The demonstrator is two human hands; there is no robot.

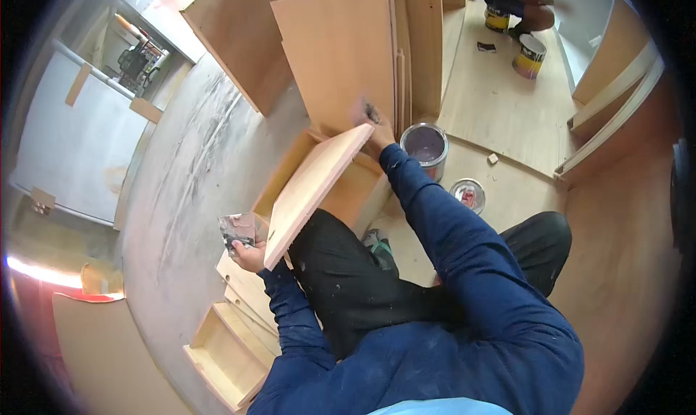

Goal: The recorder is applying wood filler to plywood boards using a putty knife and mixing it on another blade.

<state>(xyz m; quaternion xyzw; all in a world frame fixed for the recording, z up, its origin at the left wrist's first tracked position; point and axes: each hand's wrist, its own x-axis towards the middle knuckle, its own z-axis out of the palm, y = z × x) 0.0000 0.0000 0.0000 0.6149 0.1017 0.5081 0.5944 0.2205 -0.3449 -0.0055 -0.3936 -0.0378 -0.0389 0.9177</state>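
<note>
A pale wooden panel (316, 190) lies slanted across my lap, its long edge facing up. My left hand (250, 257) is by its near end, closed on a flat metal putty plate (238, 229) smeared with pinkish and dark filler. At the panel's far end, my right hand (381, 138) is closed round a putty knife (372, 113); its blade is blurred. An open can (425, 145) of greyish-purple stuff stands beside my right forearm. Nearer, a round tin lid (467, 194) with red and whitish smears lies on the board floor.
Under the panel is an open wooden drawer box (355, 190); another drawer (230, 353) lies at lower left. Large panels (344, 60) lean ahead beside cabinet carcasses (235, 34). At far right, a person (518, 5) crouches near yellow-and-black cans (530, 57). A cabinet (627, 147) stands right.
</note>
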